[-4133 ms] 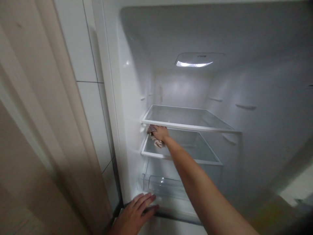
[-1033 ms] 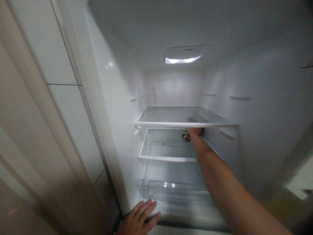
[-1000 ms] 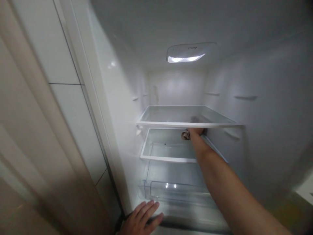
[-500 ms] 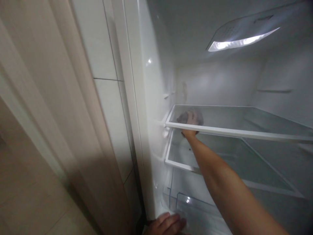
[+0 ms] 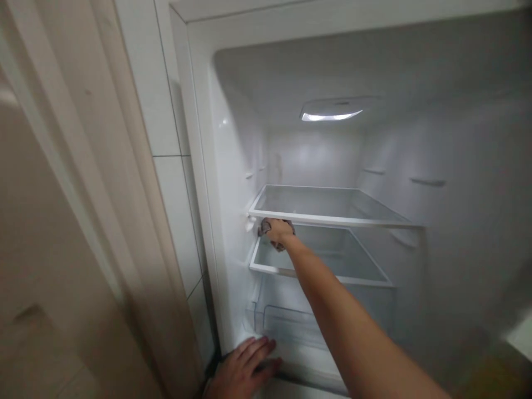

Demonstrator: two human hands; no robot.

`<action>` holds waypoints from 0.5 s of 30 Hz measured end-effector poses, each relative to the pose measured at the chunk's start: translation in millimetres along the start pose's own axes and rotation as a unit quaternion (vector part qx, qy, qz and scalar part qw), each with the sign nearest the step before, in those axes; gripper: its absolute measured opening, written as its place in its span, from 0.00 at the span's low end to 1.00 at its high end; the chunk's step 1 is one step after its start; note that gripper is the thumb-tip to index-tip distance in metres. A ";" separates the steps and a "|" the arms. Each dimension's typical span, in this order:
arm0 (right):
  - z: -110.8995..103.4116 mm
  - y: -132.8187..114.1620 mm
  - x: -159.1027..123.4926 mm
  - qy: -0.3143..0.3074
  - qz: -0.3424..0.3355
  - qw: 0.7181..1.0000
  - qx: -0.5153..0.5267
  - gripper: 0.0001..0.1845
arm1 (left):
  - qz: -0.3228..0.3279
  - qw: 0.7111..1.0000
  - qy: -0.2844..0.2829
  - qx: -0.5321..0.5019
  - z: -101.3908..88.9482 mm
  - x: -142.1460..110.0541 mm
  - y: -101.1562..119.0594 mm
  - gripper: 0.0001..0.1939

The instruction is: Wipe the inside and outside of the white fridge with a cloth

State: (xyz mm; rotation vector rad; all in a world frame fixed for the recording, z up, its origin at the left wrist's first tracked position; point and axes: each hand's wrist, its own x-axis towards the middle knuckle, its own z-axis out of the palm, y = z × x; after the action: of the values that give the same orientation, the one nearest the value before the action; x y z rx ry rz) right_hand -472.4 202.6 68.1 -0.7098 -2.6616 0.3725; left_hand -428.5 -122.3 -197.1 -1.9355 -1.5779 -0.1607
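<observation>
My right hand (image 5: 277, 228) reaches into an open refrigerator (image 5: 233, 183), its fingers closed round a crumpled grey-brown cloth (image 5: 265, 227). The cloth is by the left inner wall, in the gap between the upper glass shelf (image 5: 311, 202) and the lower glass shelf (image 5: 332, 257). Whether it presses on the wall I cannot tell. Down at the refrigerator's lower left front edge lies my left hand (image 5: 243, 366), fingers stretched out and holding nothing.
A clear plastic drawer (image 5: 291, 324) sits below the lower shelf. Small shelf supports (image 5: 428, 181) stick out of the side walls, and a lamp (image 5: 330, 116) glows in the ceiling. White tiles (image 5: 174, 205) and a pale wooden frame (image 5: 137, 221) stand close on the left.
My right hand has come forward with the cloth, from further back to near the left wall between the shelves. The view has pulled back, showing more of the refrigerator. My left hand stays low.
</observation>
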 end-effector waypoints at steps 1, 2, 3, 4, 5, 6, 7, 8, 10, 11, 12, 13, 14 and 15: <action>-6.5 -1.4 -8.1 -0.020 0.003 1.000 -0.004 0.21 | -0.004 1.000 -0.011 -0.016 -2.3 0.5 0.2 0.46; -12.6 -2.0 -17.7 -0.037 0.003 0.999 -0.005 0.22 | -0.006 0.999 -0.027 -0.040 -5.2 0.7 0.3 0.52; -18.2 -1.6 -29.2 -0.050 0.002 0.999 -0.004 0.23 | -0.010 0.997 -0.045 -0.068 -8.4 0.8 0.3 0.58; -23.0 0.1 -42.6 -0.059 0.000 0.998 -0.002 0.22 | -0.014 0.993 -0.064 -0.096 -11.7 0.7 0.2 0.63; -27.1 3.2 -57.8 -0.063 -0.002 0.998 0.000 0.22 | -0.019 0.990 -0.082 -0.117 -14.8 0.4 -0.1 0.66; -30.6 7.7 -74.0 -0.060 -0.005 0.998 0.001 0.21 | -0.027 0.987 -0.094 -0.129 -17.2 0.1 -0.3 0.67; -33.8 13.4 -90.6 -0.052 -0.007 0.999 0.001 0.23 | -0.034 0.985 -0.103 -0.134 -18.8 -0.2 -0.5 0.66; -37.2 20.4 -106.6 -0.039 -0.006 0.999 -0.001 0.25 | -0.036 0.984 -0.106 -0.135 -19.6 -0.4 -0.6 0.65; -45.4 37.8 -133.3 -0.007 0.017 1.000 -0.016 0.33 | -0.035 0.984 -0.108 -0.134 -19.0 -0.8 -0.6 0.64; -50.7 48.2 -143.1 0.007 0.040 0.999 -0.028 0.35 | -0.034 0.985 -0.107 -0.132 -18.1 -1.1 -0.4 0.65; -56.7 59.6 -150.3 0.017 0.068 0.997 -0.041 0.36 | -0.033 0.985 -0.104 -0.131 -17.0 -1.5 -0.2 0.65; -63.2 71.9 -155.2 0.025 0.101 0.993 -0.054 0.35 | -0.031 0.986 -0.102 -0.130 -15.8 -2.0 -0.2 0.66; -70.0 84.9 -158.1 0.031 0.134 0.988 -0.067 0.34 | -0.031 0.986 -0.100 -0.129 -14.7 -2.6 -0.3 0.67; -76.5 98.2 -159.3 0.035 0.165 0.982 -0.079 0.33 | -0.034 0.986 -0.098 -0.129 -13.8 -3.3 -0.5 0.67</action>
State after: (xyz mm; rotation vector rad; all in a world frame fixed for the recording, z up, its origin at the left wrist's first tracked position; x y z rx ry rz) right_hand -270.6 214.1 60.3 -1.1975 -2.5247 0.2168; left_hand -426.0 -132.4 -187.5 -2.1510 -1.8283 -0.2171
